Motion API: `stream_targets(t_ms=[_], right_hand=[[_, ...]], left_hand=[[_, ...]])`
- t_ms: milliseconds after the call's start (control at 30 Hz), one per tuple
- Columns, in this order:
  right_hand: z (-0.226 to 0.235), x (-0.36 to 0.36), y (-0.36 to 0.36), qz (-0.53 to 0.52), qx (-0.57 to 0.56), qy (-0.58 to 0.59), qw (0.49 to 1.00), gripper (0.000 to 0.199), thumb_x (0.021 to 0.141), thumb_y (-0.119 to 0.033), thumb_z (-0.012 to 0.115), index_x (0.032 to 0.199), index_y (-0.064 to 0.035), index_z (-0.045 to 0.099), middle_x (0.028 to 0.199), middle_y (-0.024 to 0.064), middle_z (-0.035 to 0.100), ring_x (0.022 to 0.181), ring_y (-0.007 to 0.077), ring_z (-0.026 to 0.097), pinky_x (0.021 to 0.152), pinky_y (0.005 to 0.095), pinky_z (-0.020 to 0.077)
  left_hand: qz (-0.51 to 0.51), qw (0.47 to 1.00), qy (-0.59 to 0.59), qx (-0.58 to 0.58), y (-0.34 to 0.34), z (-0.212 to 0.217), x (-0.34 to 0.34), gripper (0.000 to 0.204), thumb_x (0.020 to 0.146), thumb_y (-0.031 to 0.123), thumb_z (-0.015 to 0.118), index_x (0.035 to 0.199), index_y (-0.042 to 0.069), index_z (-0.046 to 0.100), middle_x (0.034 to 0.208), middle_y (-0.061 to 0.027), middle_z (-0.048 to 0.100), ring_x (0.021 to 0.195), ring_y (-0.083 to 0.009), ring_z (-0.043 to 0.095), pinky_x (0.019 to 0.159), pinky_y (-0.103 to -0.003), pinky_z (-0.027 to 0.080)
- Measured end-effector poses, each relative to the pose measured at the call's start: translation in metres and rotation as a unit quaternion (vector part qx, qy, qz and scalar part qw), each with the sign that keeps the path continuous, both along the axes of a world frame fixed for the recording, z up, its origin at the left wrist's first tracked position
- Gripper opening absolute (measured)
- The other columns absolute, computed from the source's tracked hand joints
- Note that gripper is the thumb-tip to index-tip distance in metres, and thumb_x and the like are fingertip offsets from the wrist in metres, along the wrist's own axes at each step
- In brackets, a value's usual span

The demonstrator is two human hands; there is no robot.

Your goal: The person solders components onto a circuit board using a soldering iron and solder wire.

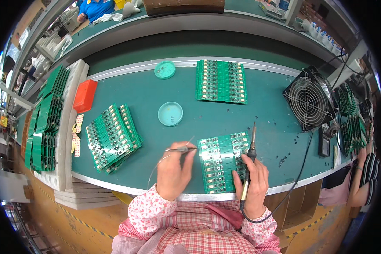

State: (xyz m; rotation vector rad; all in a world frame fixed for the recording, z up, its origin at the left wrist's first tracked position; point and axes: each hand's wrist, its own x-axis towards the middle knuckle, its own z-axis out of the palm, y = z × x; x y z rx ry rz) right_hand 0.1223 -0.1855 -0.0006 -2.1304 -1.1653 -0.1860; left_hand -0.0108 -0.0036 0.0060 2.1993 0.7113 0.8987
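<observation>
Right hand (255,183) closed on iron (250,157), tip up off the board (221,161) at desk (266,122) front edge. Left hand (173,169) pinches solder wire (180,149) at board's left edge. Risk: bridged pads if wire overfeeds; cord snagging.

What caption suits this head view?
Left hand feeds solder wire, right hand holds iron over board.

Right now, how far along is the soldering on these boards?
Hard to say what is done: joints are too small to see. In hand: the right hand holds the iron beside the front panel, and the left hand feeds solder wire toward it. Possibly left: the stack and the far panel.
</observation>
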Motion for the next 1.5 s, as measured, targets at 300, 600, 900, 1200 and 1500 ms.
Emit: stream_targets(t_ms=[300,600,900,1200,1500], right_hand=[[-0.002,0.002,0.000,-0.002,0.018,0.003,1.000,0.051,0.080,-0.006,0.080,0.129,-0.0047,0.066,0.113,0.0209,0.065,0.107,0.0372,0.063,0.094,0.0453,0.0479],[0.000,0.003,0.000,0.000,0.016,0.004,1.000,0.052,0.079,-0.006,0.080,0.128,-0.0040,0.066,0.112,0.0210,0.065,0.106,0.0369,0.063,0.093,0.0451,0.0479],[0.006,0.006,-0.001,0.020,0.115,0.061,0.991,0.043,0.079,0.005,0.078,0.120,-0.0015,0.067,0.097,0.0159,0.072,0.085,0.0315,0.069,0.077,0.0371,0.0544],[0.006,0.000,0.021,0.115,0.291,0.238,0.919,0.019,0.100,-0.016,0.064,0.111,-0.0004,0.062,0.077,0.0119,0.074,0.069,0.0222,0.076,0.061,0.0311,0.0591],[0.003,0.003,0.029,0.177,0.300,0.227,0.909,0.023,0.100,-0.019,0.065,0.112,-0.0002,0.060,0.081,0.0135,0.076,0.072,0.0235,0.077,0.063,0.0326,0.0604]], left_hand=[[-0.024,0.999,0.025,0.010,-0.003,-0.006,0.008,0.014,0.091,-0.005,0.068,0.104,-0.002,0.063,0.104,-0.0144,0.070,0.089,-0.0296,0.072,0.078,-0.035,0.057],[-0.015,0.999,0.046,0.011,-0.005,-0.003,0.011,0.015,0.089,-0.003,0.070,0.103,0.000,0.064,0.101,-0.0137,0.070,0.090,-0.0323,0.069,0.079,-0.038,0.053],[-0.019,0.998,0.048,0.033,-0.004,-0.002,0.012,0.017,0.088,-0.002,0.071,0.104,0.002,0.065,0.101,-0.0132,0.070,0.088,-0.0332,0.067,0.079,-0.039,0.052],[-0.021,0.997,0.053,0.044,-0.004,-0.002,0.012,0.019,0.087,-0.002,0.072,0.105,0.002,0.065,0.102,-0.0126,0.070,0.088,-0.0338,0.067,0.078,-0.040,0.051],[-0.023,0.998,0.031,0.054,-0.003,-0.004,0.013,0.023,0.084,-0.003,0.073,0.104,0.003,0.065,0.102,-0.0111,0.070,0.084,-0.0336,0.065,0.074,-0.040,0.051]])
